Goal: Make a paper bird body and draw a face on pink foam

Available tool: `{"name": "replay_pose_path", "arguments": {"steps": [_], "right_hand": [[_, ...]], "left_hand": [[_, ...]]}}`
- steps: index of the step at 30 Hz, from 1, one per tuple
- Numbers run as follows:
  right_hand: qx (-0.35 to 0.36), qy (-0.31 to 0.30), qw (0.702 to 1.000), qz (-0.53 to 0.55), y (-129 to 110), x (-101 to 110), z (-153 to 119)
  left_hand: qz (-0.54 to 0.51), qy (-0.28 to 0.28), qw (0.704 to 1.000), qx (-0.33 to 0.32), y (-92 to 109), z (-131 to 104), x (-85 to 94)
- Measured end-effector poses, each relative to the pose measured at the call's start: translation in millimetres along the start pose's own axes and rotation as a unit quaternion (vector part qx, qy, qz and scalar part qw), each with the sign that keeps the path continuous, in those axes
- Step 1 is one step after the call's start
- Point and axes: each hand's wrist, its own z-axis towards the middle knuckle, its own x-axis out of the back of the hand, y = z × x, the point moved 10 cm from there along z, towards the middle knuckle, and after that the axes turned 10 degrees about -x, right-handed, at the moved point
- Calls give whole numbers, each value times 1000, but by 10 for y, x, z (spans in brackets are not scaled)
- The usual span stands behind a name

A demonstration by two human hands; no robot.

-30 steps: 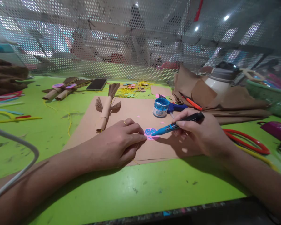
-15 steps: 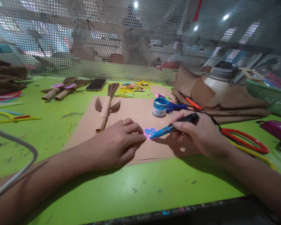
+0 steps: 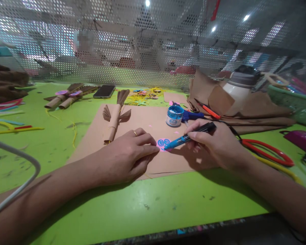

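My right hand [image 3: 214, 143] is closed around a blue marker with a black end [image 3: 180, 141]. The marker slants down to the left, its tip touching a small pink paper cutout [image 3: 163, 149] with two blue spiral marks and blue strokes below them. My left hand [image 3: 136, 156] lies with fingers stretched out, the fingertips at the cutout's left edge. Both hands are over a brown paper sheet [image 3: 140, 119]. Beyond my left hand lies a rolled brown paper figure [image 3: 114, 119] with pleated paper parts. An uncapped jar of blue paint [image 3: 174, 116] stands beyond the marker.
A blue glue gun [image 3: 193, 116] and orange-handled scissors [image 3: 267, 153] lie to the right, near a white bottle [image 3: 238, 86] and folded brown paper [image 3: 257, 112]. At the back are a phone [image 3: 104, 91] and yellow scraps [image 3: 148, 97]. A white cable [image 3: 28, 183] crosses the left.
The marker tip has shifted very slightly on the lower part of the pink cutout. My left hand stays in the same place.
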Motion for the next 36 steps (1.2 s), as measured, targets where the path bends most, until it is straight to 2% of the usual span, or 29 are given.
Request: {"name": "replay_pose_path", "arguments": {"steps": [9, 19, 27, 36], "right_hand": [[-1, 10, 1000, -8, -11, 8, 6], [15, -6, 999, 29, 38, 59, 13], [13, -30, 999, 3, 21, -35, -10], [10, -14, 1000, -24, -10, 5, -17]], "left_hand": [[4, -2, 1000, -1, -11, -4, -13], [2, 4, 1000, -7, 5, -1, 5], [3, -3, 1000, 2, -17, -5, -20], [-2, 5, 1000, -4, -18, -2, -3]]}}
